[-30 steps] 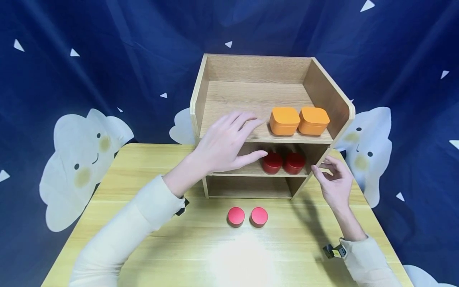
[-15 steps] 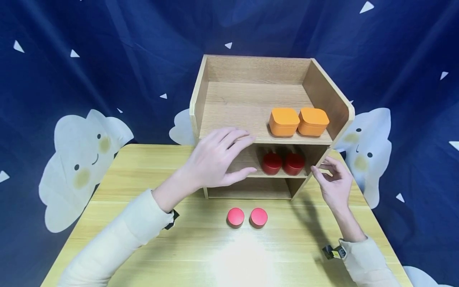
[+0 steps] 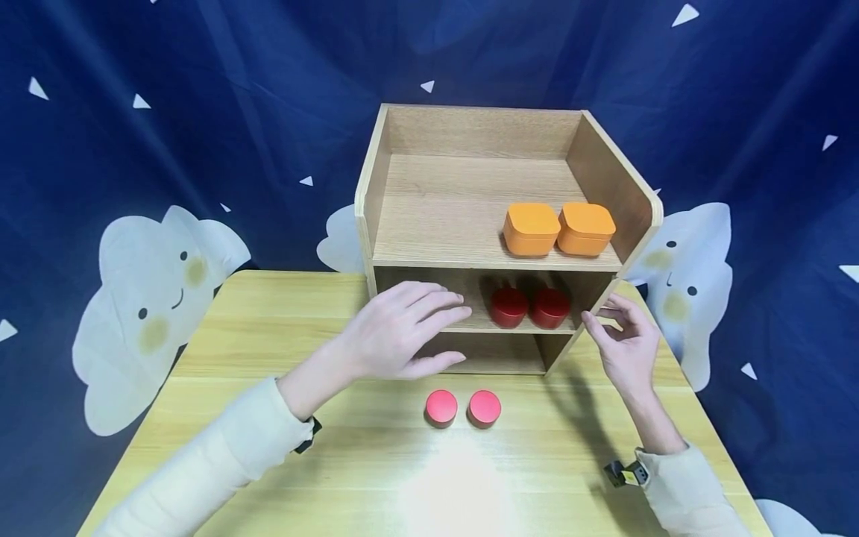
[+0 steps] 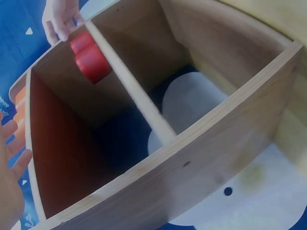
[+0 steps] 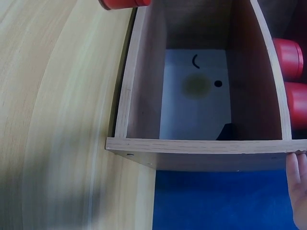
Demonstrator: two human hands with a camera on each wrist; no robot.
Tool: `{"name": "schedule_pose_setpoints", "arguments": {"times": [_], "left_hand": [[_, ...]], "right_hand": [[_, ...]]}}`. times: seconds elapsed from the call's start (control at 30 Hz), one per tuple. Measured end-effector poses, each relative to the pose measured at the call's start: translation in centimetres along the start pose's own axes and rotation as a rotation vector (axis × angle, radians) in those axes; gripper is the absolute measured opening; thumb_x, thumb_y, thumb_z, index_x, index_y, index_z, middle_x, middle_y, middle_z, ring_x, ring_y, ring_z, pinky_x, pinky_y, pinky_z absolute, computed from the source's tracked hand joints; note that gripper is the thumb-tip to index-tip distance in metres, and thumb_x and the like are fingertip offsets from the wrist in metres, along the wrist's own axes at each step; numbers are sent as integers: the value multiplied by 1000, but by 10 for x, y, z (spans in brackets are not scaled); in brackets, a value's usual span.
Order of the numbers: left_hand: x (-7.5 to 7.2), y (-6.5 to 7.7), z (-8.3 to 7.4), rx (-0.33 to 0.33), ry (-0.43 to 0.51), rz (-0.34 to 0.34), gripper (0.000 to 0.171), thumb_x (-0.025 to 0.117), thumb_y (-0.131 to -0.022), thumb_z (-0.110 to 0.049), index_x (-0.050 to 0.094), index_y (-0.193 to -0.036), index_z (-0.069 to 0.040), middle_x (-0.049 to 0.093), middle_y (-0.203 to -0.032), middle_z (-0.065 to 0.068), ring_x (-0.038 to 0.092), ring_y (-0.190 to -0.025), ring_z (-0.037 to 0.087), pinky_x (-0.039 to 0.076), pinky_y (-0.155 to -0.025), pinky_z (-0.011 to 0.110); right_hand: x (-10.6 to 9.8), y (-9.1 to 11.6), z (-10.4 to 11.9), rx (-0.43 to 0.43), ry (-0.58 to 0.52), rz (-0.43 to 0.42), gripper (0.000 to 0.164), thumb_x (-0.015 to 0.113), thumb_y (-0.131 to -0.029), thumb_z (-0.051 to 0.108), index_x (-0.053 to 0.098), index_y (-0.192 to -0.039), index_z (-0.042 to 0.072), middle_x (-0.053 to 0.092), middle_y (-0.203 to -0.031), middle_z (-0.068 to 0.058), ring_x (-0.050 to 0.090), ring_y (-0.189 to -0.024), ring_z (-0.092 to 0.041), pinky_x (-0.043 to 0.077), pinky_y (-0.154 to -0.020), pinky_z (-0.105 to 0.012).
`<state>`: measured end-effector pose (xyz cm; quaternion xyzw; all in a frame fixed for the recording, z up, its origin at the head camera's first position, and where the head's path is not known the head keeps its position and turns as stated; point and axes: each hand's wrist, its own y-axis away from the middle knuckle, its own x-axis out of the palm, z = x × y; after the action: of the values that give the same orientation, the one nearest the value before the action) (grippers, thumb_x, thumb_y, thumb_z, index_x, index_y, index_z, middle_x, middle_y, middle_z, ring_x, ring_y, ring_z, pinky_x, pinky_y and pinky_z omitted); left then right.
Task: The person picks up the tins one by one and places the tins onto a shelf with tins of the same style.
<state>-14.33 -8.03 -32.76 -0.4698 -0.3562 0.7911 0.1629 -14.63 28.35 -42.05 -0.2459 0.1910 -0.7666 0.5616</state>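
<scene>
My left hand hovers before the left part of a wooden shelf unit, fingers loosely spread and holding nothing. With thumb at the front edge and fingers along the outer side, my right hand holds the unit's right side panel; in the right wrist view the fingertips meet that panel. On the top deck, two orange lidded boxes sit side by side toward the right. Two round red tins stand on the middle board, also at right. Two more red tins rest on the table in front.
The unit's bottom compartment opens toward the table. A dark blue curtain with clouds and white triangles hangs behind. Small wrist cameras sit at both cuffs.
My left hand has drawn down and to the left, from in front of the top deck to in front of the lower boards. The right hand, boxes and tins stay put.
</scene>
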Motion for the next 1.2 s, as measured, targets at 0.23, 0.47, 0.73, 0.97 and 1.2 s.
{"name": "schedule_pose_setpoints", "arguments": {"times": [0.23, 0.47, 0.73, 0.97, 1.2], "left_hand": [[12, 18, -9, 24, 20, 41, 50, 71, -94, -50, 75, -123, -9, 79, -116, 5, 73, -107, 23, 61, -95, 34], [22, 34, -22, -7, 46, 144, 60, 77, -87, -53, 72, -128, -9, 77, -119, 5, 71, -109, 21, 59, -98, 32], [33, 53, -40, -80, 120, 247, 64, 76, -87, -55, 69, -132, -10, 74, -123, 3, 69, -113, 18, 58, -98, 29], [39, 67, -54, -156, 154, 370, 65, 72, -90, -60, 67, -136, -13, 72, -129, 0, 66, -117, 16, 56, -100, 28], [47, 84, -66, -214, 206, 436, 67, 70, -92, -62, 65, -138, -13, 70, -133, -1, 65, -121, 15, 56, -103, 29]], "right_hand": [[0, 0, -1, -4, -17, 7, 37, 69, -80, -27, 70, -114, -14, 78, -98, 4, 75, -83, -3, 59, -67, -11], [1, 0, 0, -3, -17, 12, 37, 69, -80, -26, 68, -116, -16, 78, -100, 3, 76, -84, -4, 60, -69, -12], [1, 0, -2, -9, -29, 12, 39, 69, -80, -28, 71, -115, -11, 77, -101, 3, 76, -84, -4, 60, -69, -12], [2, 1, -1, -10, -34, 10, 39, 68, -79, -28, 71, -115, -12, 78, -101, 2, 76, -84, -4, 60, -69, -12], [1, 1, -1, -9, -44, 8, 40, 68, -79, -28, 71, -115, -12, 77, -102, 2, 76, -84, -4, 59, -68, -12]]}}
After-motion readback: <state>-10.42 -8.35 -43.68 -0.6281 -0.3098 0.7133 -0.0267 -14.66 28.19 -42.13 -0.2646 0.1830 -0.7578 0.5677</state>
